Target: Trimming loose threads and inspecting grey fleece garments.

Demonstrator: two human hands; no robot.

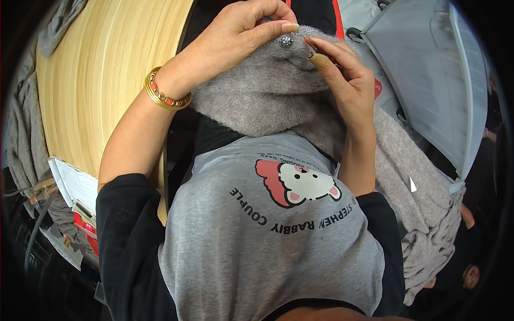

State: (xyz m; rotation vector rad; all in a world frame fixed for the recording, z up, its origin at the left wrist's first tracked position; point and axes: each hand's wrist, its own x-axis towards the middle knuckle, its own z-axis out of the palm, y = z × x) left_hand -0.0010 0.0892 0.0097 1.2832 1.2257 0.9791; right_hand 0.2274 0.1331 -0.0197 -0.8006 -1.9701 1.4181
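A fuzzy grey-brown knit garment [257, 109] lies bunched across my lap, with a sparkly round button [286, 41] on its upper part. My left hand [249, 29] comes in from the left, thumb and fingers pinched on the knit just beside that button. Across from it, my right hand [348, 75] is closed in a pinch close to the same spot. Its thumb tip has a tan covering. Whatever sits between the right fingertips is too small to make out. Another shiny button [308, 31] shows partly between the hands.
A pale wooden table [107, 64] curves along my left, with grey knit pieces [24, 123] at its far edge and a white box [75, 179] beside it. More knit cloth [417, 187] hangs at my right. Beyond is a grey wheeled cart [428, 80]. Another person's hand [471, 276] shows lower right.
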